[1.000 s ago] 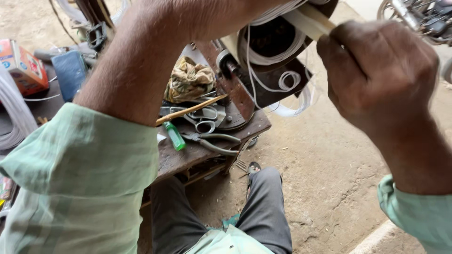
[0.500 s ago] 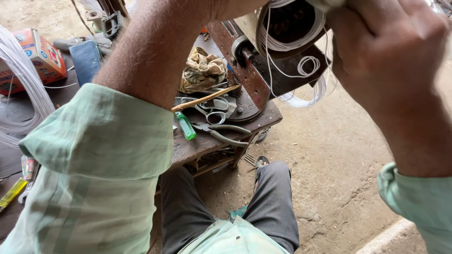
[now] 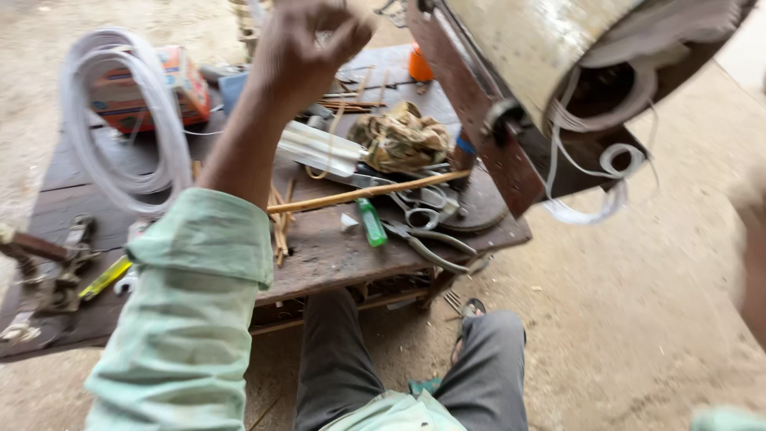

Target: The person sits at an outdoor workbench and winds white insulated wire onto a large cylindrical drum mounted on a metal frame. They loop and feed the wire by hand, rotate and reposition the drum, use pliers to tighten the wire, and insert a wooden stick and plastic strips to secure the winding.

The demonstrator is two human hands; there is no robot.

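My left hand (image 3: 307, 40) is raised at the top centre above the wooden bench (image 3: 335, 255), its fingers curled together; nothing shows clearly inside them. It is apart from the round metal motor housing (image 3: 542, 48), which fills the top right. White tubing loops (image 3: 606, 160) hang out of the housing's dark opening. My right hand (image 3: 752, 255) is only a blurred patch at the right edge, below the housing, and its fingers cannot be made out.
On the bench lie a coil of white tubing (image 3: 120, 120), a colourful box (image 3: 136, 88), a crumpled rag (image 3: 399, 140), a long wooden stick (image 3: 367, 195), a green lighter-like item (image 3: 371, 223), pliers (image 3: 431, 239) and a rusty vise (image 3: 40, 263). My legs are under the bench, on a dirt floor.
My left hand has come off the motor housing and now hangs over the bench. My right hand has dropped away from the housing to the right edge. The view has shifted left.
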